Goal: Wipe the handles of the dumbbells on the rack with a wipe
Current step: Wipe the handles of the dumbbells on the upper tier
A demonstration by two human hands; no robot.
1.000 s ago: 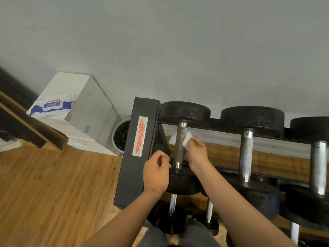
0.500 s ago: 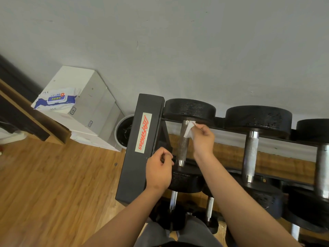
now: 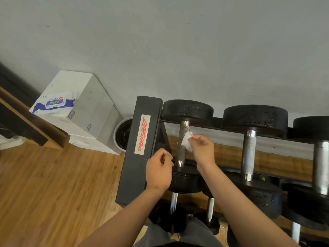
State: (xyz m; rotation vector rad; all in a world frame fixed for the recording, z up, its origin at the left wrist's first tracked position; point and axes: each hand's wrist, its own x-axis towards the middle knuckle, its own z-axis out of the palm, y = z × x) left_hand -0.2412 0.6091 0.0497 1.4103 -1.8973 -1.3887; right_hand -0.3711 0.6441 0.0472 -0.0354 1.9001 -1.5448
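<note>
Wiping is in hand on the nine o'clock dumbbell handle (image 3: 182, 150) of the rack (image 3: 131, 175): right hand (image 3: 203, 151) pinches the wipe (image 3: 186, 143) against it; left hand (image 3: 159, 173) curled, nothing seen in it. The handles (image 3: 249, 154) toward three o'clock judged outstanding.

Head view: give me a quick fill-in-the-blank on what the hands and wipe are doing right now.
The right hand pinches a white ____ against a dumbbell handle. That handle belongs to the ____ dumbbell on the top row. The pack of wipes lies on a ____ box.
Missing words: wipe, leftmost, white.
</note>
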